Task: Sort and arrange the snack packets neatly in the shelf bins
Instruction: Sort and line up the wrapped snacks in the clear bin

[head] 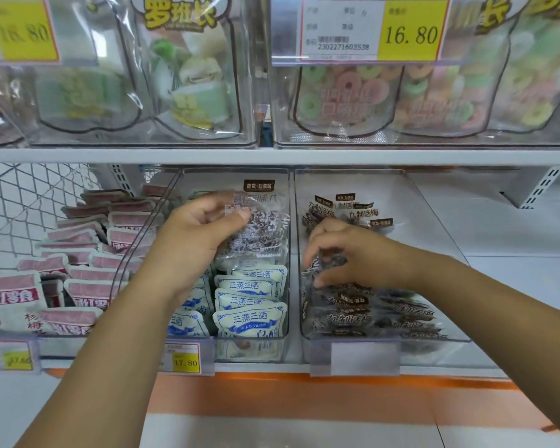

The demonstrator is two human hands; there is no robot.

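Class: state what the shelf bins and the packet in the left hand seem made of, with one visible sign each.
Shelf bins: probably rigid clear plastic, glossy; packets show through the walls and the edges catch light. Packet pinched by the left hand: likely thin transparent plastic film, shiny and crinkled; dark contents show behind white print.

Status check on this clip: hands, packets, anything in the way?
Left hand grips clear dark-fruit packet over middle bin. Right hand pinches brown packet in right bin. Nothing blocking either hand.
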